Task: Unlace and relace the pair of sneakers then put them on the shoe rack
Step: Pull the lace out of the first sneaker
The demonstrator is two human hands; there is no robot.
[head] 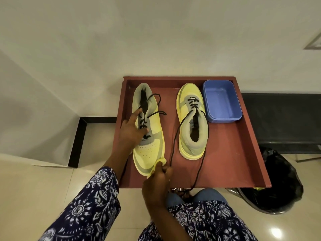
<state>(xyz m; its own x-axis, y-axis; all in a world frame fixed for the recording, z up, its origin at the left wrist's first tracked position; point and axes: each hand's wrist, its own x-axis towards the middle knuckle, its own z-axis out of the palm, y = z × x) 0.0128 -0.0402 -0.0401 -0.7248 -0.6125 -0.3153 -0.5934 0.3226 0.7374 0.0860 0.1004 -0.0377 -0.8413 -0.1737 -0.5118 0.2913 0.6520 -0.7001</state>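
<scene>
A: On the near-left sneaker (147,129), the left hand (132,131) lies across the laces, fingers curled over the tongue, thumb up by the collar, pressing the shoe down.

B: And the right hand (156,185)?

A: Closed tight, pinching a small yellow cloth (160,162) against the toe edge of that same sneaker. The cloth is bunched in the fingers, touching the sole rim.

B: Where do the 2 shoes sit?

A: Both inside a red-brown tray (243,145) that serves as the counter here. The left one points its toe toward the person, lace ends (156,105) loose over the side. The other sneaker (192,120) stands apart to the right, toe pointing away, heel nearest us.

B: Its lace?

A: A long black lace (174,141) trails from the eyelets down across the tray floor and over the near edge toward the person's knees.

B: Anything else in there?

A: A blue plastic tub (222,101) in the far-right corner, just beside the second sneaker's toe. Outside the tray, a black bin bag (278,180) sits on the tiled floor at right.
</scene>
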